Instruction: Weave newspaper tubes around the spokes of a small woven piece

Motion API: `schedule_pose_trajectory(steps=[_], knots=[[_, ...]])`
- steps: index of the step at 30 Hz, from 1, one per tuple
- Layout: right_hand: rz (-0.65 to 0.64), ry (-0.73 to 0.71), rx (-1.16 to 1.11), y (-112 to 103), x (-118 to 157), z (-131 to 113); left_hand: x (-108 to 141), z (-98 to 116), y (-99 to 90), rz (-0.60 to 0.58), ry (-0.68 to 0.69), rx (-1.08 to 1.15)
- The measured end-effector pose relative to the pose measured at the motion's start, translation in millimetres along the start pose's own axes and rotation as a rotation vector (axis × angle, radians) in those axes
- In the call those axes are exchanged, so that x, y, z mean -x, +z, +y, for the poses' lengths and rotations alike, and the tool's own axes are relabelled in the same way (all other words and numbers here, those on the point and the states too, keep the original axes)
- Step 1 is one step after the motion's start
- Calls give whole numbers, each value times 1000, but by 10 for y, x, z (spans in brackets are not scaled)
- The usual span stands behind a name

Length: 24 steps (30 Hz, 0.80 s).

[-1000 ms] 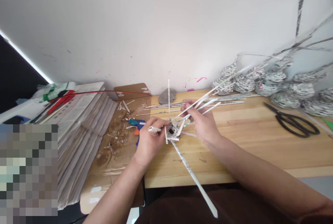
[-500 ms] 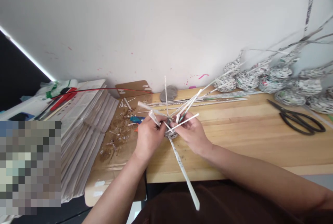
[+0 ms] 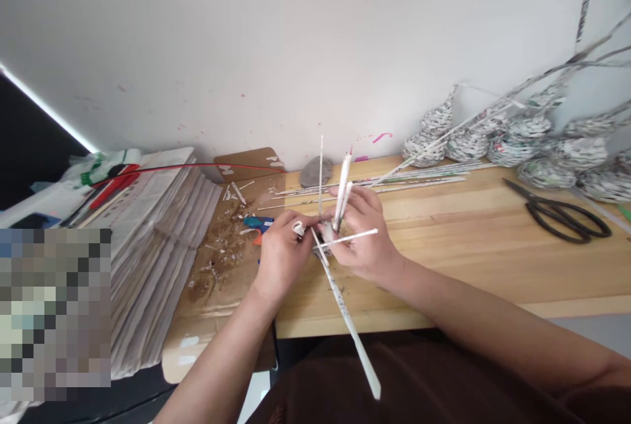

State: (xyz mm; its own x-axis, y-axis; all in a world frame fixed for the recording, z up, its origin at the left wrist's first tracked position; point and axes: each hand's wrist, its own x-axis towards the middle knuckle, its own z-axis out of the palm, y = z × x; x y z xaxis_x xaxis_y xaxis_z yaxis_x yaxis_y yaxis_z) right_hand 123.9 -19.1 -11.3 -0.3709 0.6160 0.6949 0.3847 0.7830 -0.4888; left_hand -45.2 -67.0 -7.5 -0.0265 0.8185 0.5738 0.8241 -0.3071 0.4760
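Observation:
Between my hands sits a small woven piece of rolled newspaper (image 3: 321,250), mostly covered by my fingers, with white paper tubes sticking out of it in several directions. My left hand (image 3: 284,246) is closed on its left side, and the end of a rolled paper tube (image 3: 298,229) pokes up from the fist. My right hand (image 3: 363,230) pinches paper tubes (image 3: 344,190) that stand nearly upright by its fingers. One long tube (image 3: 352,329) runs from the piece toward my lap, and a thin one (image 3: 321,167) points up toward the wall.
Loose paper tubes (image 3: 419,178) lie along the back of the wooden table (image 3: 458,266), near a grey stone (image 3: 316,172). Black scissors (image 3: 559,213) rest at the right, before woven paper gourds (image 3: 461,138). Stacked newspapers (image 3: 172,240) and a blue glue gun (image 3: 257,222) are left.
My right hand has turned and risen slightly, and the tubes by it now stand more upright. The tube at my left hand now points its end toward me.

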Motion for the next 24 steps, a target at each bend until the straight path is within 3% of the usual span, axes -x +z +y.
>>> schedule_pose_trajectory(steps=[4, 10, 15, 20, 24], knots=[[-131, -1, 131, 1, -4, 6, 5, 24, 3, 7, -2, 43], [-111, -73, 128, 56, 44, -24, 16, 45, 25, 36, -136, 84], [-57, -55, 178, 50, 25, -5, -5, 46, 28, 7, -116, 58], [-117, -44, 251, 2, -27, 18, 9, -5, 54, 15, -106, 114], [-144, 47, 258, -19, -63, 45, 31, -61, 88, 27, -156, 128]])
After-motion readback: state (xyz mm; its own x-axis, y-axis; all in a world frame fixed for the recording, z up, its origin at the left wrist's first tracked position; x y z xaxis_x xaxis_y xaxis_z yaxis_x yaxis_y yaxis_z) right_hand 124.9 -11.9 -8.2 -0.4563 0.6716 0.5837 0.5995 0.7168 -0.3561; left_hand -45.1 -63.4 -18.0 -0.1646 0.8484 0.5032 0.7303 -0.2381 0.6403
